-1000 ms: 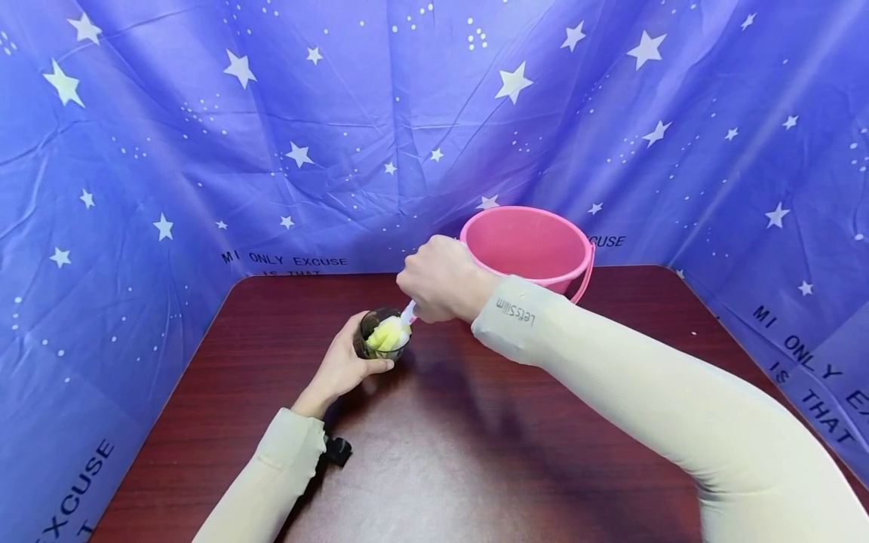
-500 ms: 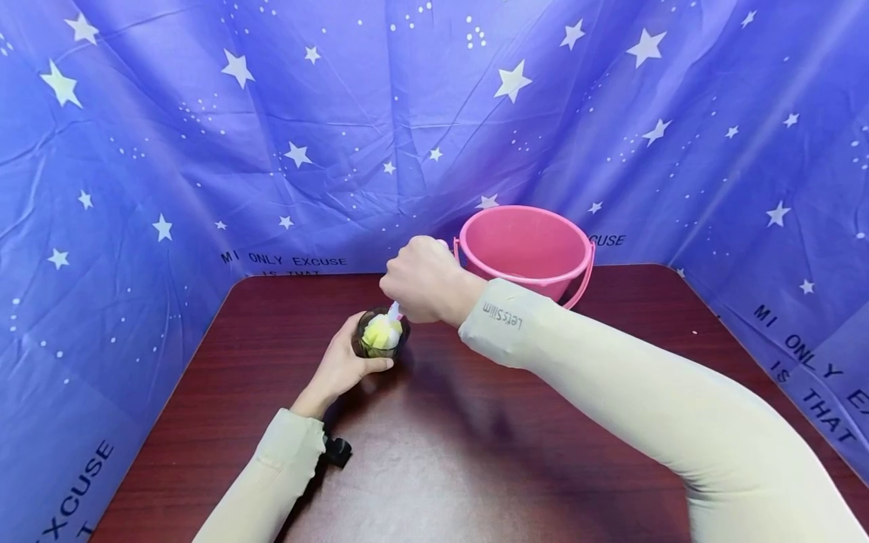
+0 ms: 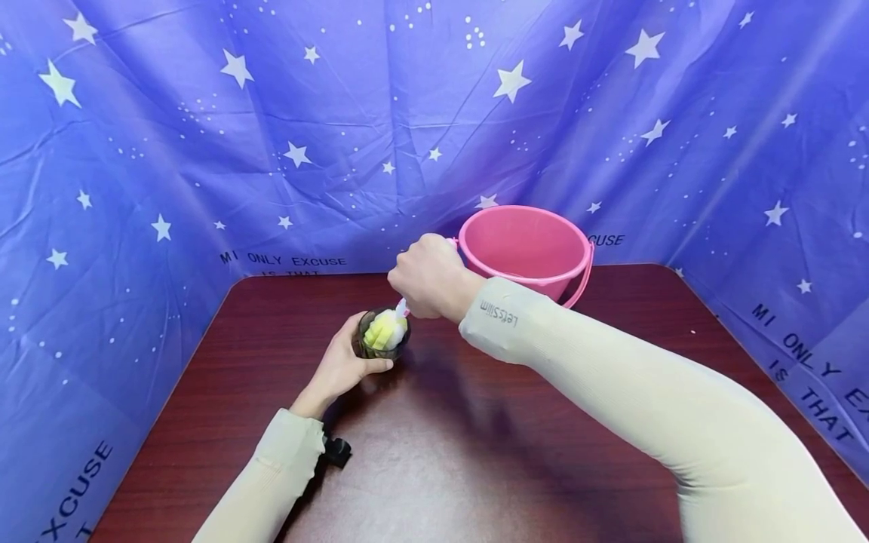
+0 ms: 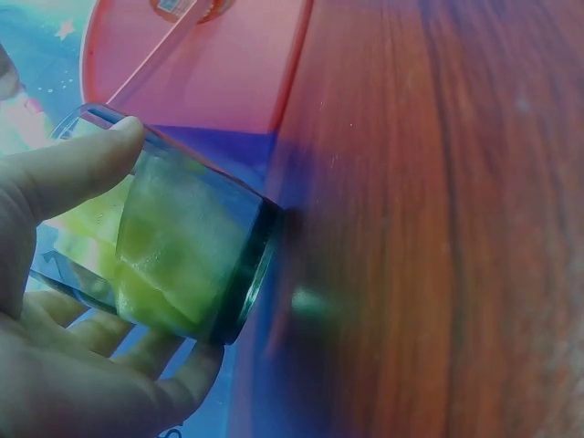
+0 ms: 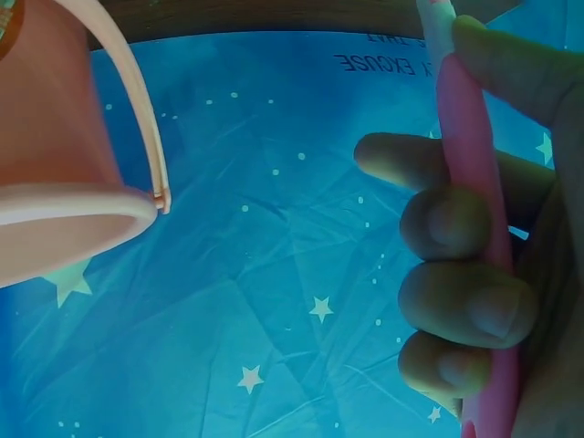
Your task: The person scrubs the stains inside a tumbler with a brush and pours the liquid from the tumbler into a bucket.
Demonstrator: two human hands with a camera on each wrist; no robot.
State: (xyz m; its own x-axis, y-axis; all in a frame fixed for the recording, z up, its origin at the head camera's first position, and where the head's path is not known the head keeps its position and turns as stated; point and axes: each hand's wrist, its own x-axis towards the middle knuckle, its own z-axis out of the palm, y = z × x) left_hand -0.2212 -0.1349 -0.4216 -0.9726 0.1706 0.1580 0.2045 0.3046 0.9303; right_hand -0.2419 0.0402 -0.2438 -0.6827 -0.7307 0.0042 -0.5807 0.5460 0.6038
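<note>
A dark clear glass [image 4: 246,265] is gripped by my left hand [image 3: 342,362], thumb on the near side and fingers round the far side. Inside the glass sits a yellow and white sponge-like head [image 3: 385,329], pressed against the wall in the left wrist view. My right hand [image 3: 431,277], above and to the right of the glass, curls round a pink and white handle [image 5: 476,155] that leads down to that head. In the right wrist view the fingers wrap the handle and the thumb lies along its upper part.
A pink bucket [image 3: 526,243] with its handle hanging at the right stands at the table's back edge, just behind and right of my right hand. A black object [image 3: 337,451] is by my left wrist. Blue star-printed cloth [image 3: 353,151] surrounds the dark red table [image 3: 434,452].
My right hand moved left with the handle, then slightly back right, and the yellow and white head shifted in the glass. My left hand has stayed in place.
</note>
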